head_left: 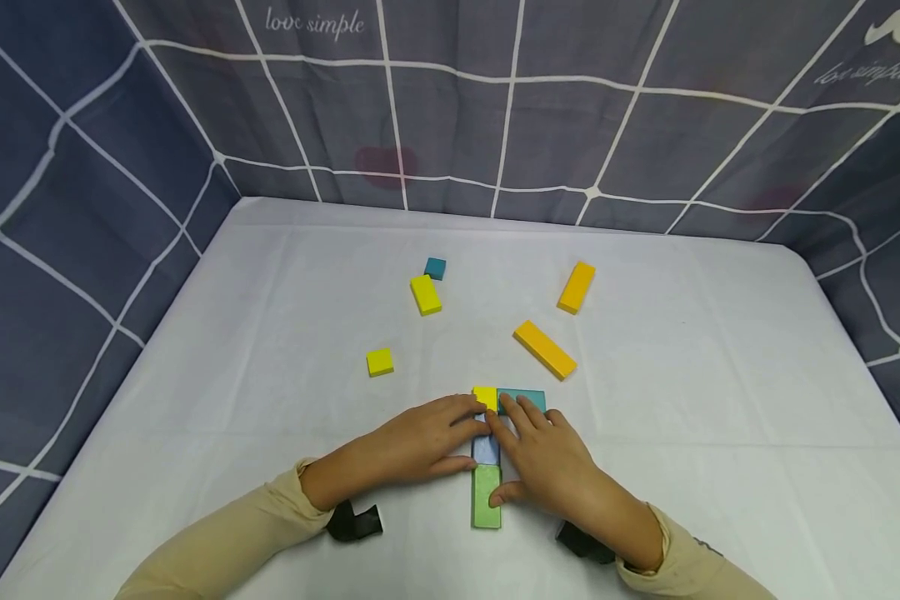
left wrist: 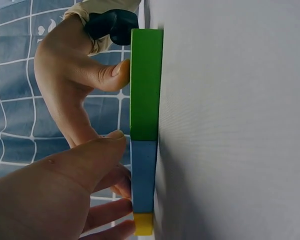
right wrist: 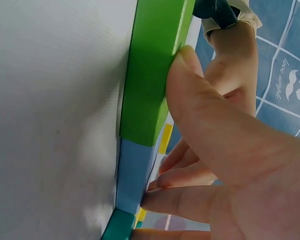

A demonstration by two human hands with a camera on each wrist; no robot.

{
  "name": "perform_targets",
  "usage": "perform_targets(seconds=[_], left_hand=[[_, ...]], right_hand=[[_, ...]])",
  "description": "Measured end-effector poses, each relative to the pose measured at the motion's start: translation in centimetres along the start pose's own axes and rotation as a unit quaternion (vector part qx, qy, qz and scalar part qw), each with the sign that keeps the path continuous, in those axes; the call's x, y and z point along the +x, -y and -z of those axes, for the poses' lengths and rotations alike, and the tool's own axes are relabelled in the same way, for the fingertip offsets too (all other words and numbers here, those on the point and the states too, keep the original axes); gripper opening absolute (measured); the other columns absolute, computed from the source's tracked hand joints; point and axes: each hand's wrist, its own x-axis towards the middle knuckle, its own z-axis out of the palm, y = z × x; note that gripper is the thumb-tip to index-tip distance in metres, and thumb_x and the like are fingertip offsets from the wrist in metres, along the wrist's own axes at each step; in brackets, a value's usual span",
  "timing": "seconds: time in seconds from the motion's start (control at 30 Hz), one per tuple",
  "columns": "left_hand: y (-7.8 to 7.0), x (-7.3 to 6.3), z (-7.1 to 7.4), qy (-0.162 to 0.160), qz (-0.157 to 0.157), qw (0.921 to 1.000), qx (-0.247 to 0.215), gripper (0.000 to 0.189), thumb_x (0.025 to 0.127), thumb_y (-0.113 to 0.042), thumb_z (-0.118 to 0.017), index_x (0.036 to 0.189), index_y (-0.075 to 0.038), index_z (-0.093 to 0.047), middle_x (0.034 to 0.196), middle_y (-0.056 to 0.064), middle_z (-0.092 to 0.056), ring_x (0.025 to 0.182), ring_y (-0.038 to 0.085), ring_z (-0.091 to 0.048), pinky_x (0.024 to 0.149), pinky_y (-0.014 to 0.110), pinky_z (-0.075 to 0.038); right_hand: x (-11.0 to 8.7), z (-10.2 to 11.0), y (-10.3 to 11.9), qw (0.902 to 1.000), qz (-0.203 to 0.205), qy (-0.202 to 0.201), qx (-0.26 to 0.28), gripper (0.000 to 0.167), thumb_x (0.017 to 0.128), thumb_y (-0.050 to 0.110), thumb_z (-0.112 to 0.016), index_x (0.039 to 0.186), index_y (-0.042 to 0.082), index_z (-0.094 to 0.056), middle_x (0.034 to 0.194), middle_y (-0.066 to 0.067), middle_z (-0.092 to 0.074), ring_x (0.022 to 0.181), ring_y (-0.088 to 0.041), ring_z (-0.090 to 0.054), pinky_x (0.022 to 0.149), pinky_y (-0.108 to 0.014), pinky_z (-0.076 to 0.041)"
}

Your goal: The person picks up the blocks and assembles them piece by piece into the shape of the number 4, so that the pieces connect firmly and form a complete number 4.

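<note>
A column of blocks lies flat on the table: a green block (head_left: 486,497) nearest the person, a light blue block (head_left: 485,450) beyond it, and a yellow block (head_left: 484,397) at the far end. Right of the yellow one, a teal block (head_left: 522,401) extends sideways. My left hand (head_left: 427,437) rests fingertips and thumb along the blue and yellow blocks' left side, fingers fairly straight. From the right, my right hand (head_left: 547,458) lays its thumb on the green block and its extended fingers on the blue and teal blocks. Fingers partly cover the blue block.
Farther off lie a small yellow block (head_left: 379,362), a longer yellow block (head_left: 426,295) touching a small teal block (head_left: 435,268), and two orange blocks, one nearer (head_left: 544,350) and one farther (head_left: 576,287). A grid-patterned curtain (head_left: 450,117) borders the white table (head_left: 270,350).
</note>
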Motion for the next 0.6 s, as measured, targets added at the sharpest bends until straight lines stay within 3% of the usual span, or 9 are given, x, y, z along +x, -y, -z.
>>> perform_targets(seconds=[0.23,0.4,0.5,0.6], left_hand=[[-0.1,0.3,0.5,-0.003,-0.013,0.9998,0.012,0.040,0.089,-0.039,-0.056,0.120,-0.015,-0.055,0.123,0.006,-0.051,0.118,0.018,-0.047,0.106,0.033,-0.033],[0.9,0.6,1.8,-0.002,0.012,0.9999,-0.002,0.036,0.088,-0.037,-0.057,0.118,-0.016,-0.056,0.123,0.005,-0.053,0.121,0.020,-0.047,0.105,0.036,-0.035],[2.1,1.9,3.0,0.007,0.027,0.9996,-0.010,0.035,0.088,-0.035,-0.058,0.117,-0.016,-0.057,0.126,0.006,-0.054,0.123,0.023,-0.045,0.104,0.038,-0.035],[3.3,4.6,4.1,0.033,0.037,0.9979,-0.043,0.040,0.088,-0.036,-0.057,0.123,-0.016,-0.054,0.130,0.006,-0.052,0.125,0.023,-0.043,0.105,0.039,-0.034]], right_hand=[[-0.3,0.0,-0.2,1.0000,-0.005,0.003,0.001,0.096,0.063,0.073,-0.055,0.138,0.014,-0.041,0.144,-0.012,-0.036,0.128,-0.029,-0.038,0.091,-0.045,-0.040],[-0.3,0.0,-0.1,1.0000,-0.002,0.007,-0.001,0.096,0.063,0.073,-0.056,0.137,0.015,-0.041,0.144,-0.011,-0.035,0.129,-0.029,-0.038,0.093,-0.046,-0.040],[-0.2,0.1,0.0,0.9999,-0.002,0.014,0.000,0.096,0.063,0.074,-0.056,0.138,0.014,-0.040,0.145,-0.010,-0.034,0.130,-0.029,-0.037,0.094,-0.046,-0.040],[-0.2,0.2,0.0,0.9999,-0.006,0.012,-0.005,0.096,0.064,0.074,-0.056,0.138,0.015,-0.040,0.145,-0.010,-0.034,0.130,-0.028,-0.037,0.093,-0.046,-0.040]])
